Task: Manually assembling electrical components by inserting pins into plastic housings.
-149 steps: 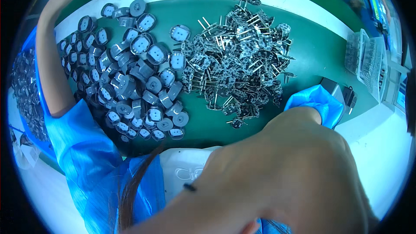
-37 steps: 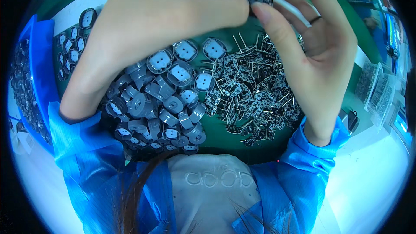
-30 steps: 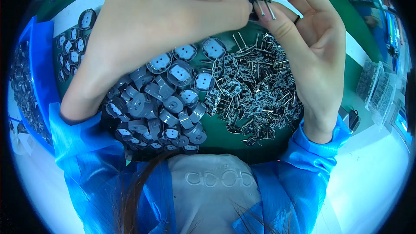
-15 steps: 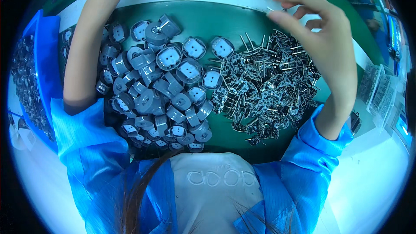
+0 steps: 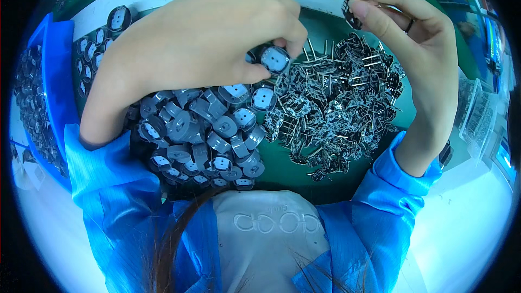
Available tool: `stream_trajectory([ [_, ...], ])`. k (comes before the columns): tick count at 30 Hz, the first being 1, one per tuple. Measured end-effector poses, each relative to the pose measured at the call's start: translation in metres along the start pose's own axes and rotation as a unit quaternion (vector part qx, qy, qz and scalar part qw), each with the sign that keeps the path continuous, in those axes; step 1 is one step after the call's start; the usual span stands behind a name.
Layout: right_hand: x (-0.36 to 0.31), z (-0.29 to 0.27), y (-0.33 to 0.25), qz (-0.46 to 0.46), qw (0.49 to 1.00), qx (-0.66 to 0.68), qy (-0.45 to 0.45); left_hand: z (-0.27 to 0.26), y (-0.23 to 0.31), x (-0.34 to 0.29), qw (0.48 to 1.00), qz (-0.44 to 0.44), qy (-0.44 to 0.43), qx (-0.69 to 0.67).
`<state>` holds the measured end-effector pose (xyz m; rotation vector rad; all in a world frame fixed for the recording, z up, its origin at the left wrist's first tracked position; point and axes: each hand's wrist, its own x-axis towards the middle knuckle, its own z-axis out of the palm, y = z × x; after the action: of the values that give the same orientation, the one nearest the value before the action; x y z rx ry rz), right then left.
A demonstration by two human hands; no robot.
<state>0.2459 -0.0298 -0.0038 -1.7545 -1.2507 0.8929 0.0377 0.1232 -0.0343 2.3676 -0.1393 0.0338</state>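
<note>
Being pinched between the thumb and forefinger of the right hand [image 5: 407, 27], a small circuit board [image 5: 350, 14] is held up just beyond the far edge of the heap of boards [image 5: 336, 103]. It is dark, flecked with pale markings and turned nearly edge-on, its outline partly covered by the fingers. A grey housing [image 5: 274, 60], rounded, with a pale blue-white face dotted with small dark holes, is flanked by the thumb and forefinger of the left hand [image 5: 233, 32]; whether it is firmly gripped cannot be told. It is seen beyond the heap of housings [image 5: 195, 125], which is spread beside the boards on the green table [image 5: 279, 165].
</note>
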Motion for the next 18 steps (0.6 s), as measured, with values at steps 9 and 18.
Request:
stream_trajectory([
  [9,-0.01,0.029,-0.012,-0.109,0.991,-0.055,0.061,-0.036,0.037,0.023,0.928,-0.236,0.059,-0.281],
  [18,-0.012,0.035,-0.015,-0.221,0.955,-0.154,0.127,-0.031,0.04,0.018,0.914,-0.236,0.092,-0.316],
])
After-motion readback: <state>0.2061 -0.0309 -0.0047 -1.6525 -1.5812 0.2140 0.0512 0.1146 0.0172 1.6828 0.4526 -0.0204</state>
